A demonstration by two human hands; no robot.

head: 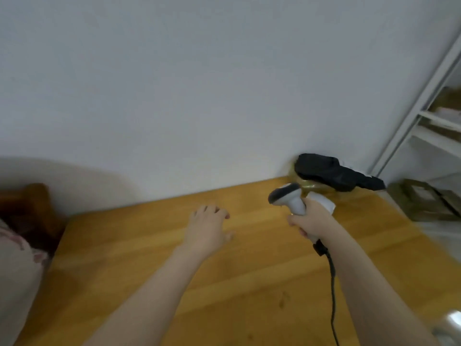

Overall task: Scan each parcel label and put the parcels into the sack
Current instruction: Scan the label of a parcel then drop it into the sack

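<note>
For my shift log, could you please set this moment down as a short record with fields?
surface: yellow wooden table
left hand: open, palm down over the table, holding nothing
right hand: grips the handle of a white and grey handheld barcode scanner, its black cable trailing toward the camera
far right corner: black crumpled plastic bundle; parcel or sack, cannot tell
floor at right: brown cardboard boxes beside white metal shelving
</note>
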